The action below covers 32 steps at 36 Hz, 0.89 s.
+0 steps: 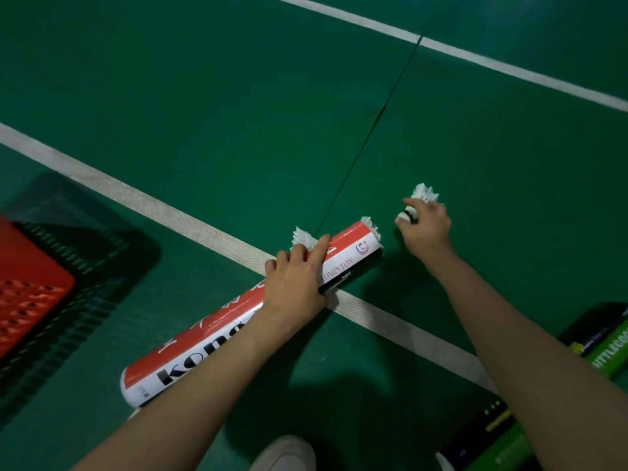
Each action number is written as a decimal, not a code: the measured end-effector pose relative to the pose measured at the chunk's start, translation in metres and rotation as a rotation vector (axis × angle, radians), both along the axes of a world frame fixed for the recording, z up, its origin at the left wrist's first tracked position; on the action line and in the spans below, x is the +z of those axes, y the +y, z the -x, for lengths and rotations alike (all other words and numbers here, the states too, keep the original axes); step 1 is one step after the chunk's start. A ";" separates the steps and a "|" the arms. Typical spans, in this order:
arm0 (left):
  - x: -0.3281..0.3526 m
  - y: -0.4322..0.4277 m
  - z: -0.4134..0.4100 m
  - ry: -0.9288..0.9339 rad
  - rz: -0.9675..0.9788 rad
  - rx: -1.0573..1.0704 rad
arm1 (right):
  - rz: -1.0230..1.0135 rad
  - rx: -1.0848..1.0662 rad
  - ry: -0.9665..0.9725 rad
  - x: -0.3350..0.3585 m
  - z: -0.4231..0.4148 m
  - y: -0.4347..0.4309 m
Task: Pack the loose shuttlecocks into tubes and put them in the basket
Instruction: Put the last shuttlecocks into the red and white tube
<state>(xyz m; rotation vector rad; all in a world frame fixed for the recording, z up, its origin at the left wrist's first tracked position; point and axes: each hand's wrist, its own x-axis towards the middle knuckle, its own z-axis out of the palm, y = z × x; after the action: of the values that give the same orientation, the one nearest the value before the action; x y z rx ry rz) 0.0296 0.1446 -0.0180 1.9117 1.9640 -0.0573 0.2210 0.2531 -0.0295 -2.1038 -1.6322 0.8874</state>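
A long red, white and black shuttlecock tube (pixel 217 331) lies slanted on the green court floor, across a white line. White feathers (pixel 372 227) stick out of its far open end. My left hand (pixel 295 283) grips the tube near that end, with another white shuttlecock (pixel 303 236) pinned under its fingers. To the right, my right hand (pixel 426 226) holds a white shuttlecock (pixel 421 198) just above the floor, cork end pointing toward the tube's mouth.
A red basket (pixel 30 290) with a dark rim sits at the left edge. Green and black shuttlecock tubes (pixel 608 345) lie at the lower right. A white shoe (pixel 285 453) shows at the bottom. A floor seam (pixel 370 130) runs away from the tube.
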 end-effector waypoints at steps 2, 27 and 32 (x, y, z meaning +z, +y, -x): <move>-0.001 0.003 0.002 -0.006 0.012 0.003 | 0.025 -0.014 -0.027 0.000 0.001 0.020; 0.008 -0.027 0.001 0.006 -0.024 0.024 | -0.258 -0.068 0.408 0.031 0.008 -0.041; 0.020 -0.044 -0.001 0.007 -0.071 0.004 | -0.031 -0.061 0.538 0.036 0.023 -0.072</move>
<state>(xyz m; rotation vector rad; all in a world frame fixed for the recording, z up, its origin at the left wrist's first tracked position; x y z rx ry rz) 0.0310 0.1003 0.0020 1.9547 1.9997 0.0066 0.1977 0.1812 0.0063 -1.6813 -1.2816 1.2610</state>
